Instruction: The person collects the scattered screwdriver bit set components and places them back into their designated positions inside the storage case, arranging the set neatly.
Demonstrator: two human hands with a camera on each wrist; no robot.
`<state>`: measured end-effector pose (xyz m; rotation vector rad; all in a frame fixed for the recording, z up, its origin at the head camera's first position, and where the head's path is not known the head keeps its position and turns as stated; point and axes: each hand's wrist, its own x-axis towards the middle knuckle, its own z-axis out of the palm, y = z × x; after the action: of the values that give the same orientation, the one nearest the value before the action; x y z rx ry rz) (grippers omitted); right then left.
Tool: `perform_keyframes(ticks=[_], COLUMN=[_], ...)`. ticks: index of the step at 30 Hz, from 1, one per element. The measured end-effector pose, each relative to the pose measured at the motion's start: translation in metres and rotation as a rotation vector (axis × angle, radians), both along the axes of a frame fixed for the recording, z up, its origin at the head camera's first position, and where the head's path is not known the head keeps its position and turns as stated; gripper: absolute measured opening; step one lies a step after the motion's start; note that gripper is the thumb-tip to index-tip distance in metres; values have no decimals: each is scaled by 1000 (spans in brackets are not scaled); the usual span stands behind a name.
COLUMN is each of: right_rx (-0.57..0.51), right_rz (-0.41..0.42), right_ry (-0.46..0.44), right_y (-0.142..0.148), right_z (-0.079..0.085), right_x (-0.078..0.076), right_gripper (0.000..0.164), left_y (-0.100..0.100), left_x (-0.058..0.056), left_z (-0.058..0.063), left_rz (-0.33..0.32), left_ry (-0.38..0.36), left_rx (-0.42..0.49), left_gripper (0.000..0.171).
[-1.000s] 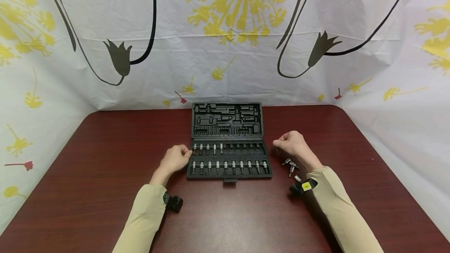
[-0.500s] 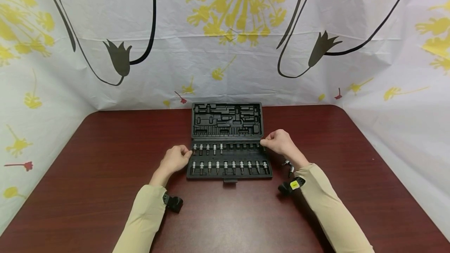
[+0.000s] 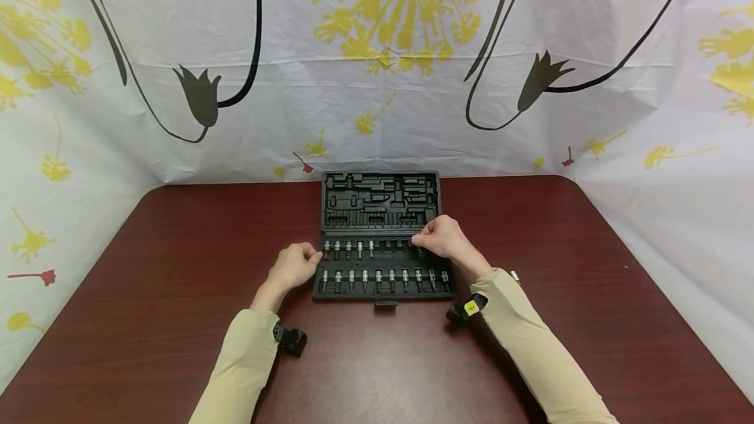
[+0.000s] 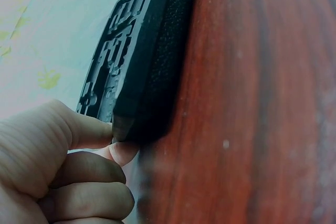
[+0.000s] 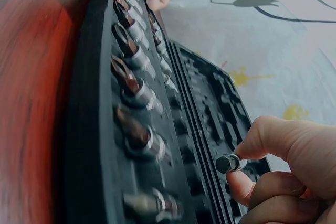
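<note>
A black socket bit case (image 3: 383,264) lies unfolded on the table, its moulded lid (image 3: 381,201) at the back. Silver bit sockets fill the front row, and several (image 3: 349,248) stand at the left of the back row, with vacant slots to their right. My left hand (image 3: 292,267) pinches the case's left edge between thumb and forefinger; the left wrist view shows this grip at the corner (image 4: 131,127). Over the right part of the back row, my right hand (image 3: 444,239) pinches a small bit socket (image 5: 228,163), its dark round end facing the wrist camera.
Beside the right forearm a loose metal bit socket (image 3: 515,277) shows on the reddish-brown table (image 3: 224,214); the sleeve covers the spot around it. A white patterned cloth (image 3: 383,116) hangs behind the table. The case's latch (image 3: 385,303) juts out at the front.
My right hand has moved left from beside the loose bit sockets to over the back row, carrying the bit socket. Its sleeve now hides most of the loose ones. My left hand stays put.
</note>
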<state>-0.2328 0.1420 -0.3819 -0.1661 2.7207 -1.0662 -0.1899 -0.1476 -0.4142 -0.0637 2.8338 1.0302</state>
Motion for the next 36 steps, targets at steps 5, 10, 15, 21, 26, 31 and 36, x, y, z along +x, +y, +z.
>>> perform_keyframes(ticks=[5,10,15,21,26,31,36], right_rx=[6,11,35,90,136,164,177], right_rz=[13,49,89,92,79,61,61], right_ry=[-11,-28,-33,-32,-36,-42,-40], right_y=[-14,-27,-40,-53,-61,-66,-70], right_z=[-2,-2,-1,-2,-2,-2,-2], right_x=[-2,-6,-10,-14,-16,-17,-17], right_gripper=[41,47,49,51,52,52,53], left_y=[-1,-2,-2,-1,-1,-1,-1], left_x=[0,0,-1,-2,-1,-1,-1], left_z=[-1,-1,0,0,0,1,0], left_rz=[-1,-8,-5,0,-1,1,-1], left_ry=[4,8,-4,-9,-13,-11,-16], left_rx=[1,-3,-6,-10,-7,-8,-6], left_gripper=[18,19,19,18,18,18,18])
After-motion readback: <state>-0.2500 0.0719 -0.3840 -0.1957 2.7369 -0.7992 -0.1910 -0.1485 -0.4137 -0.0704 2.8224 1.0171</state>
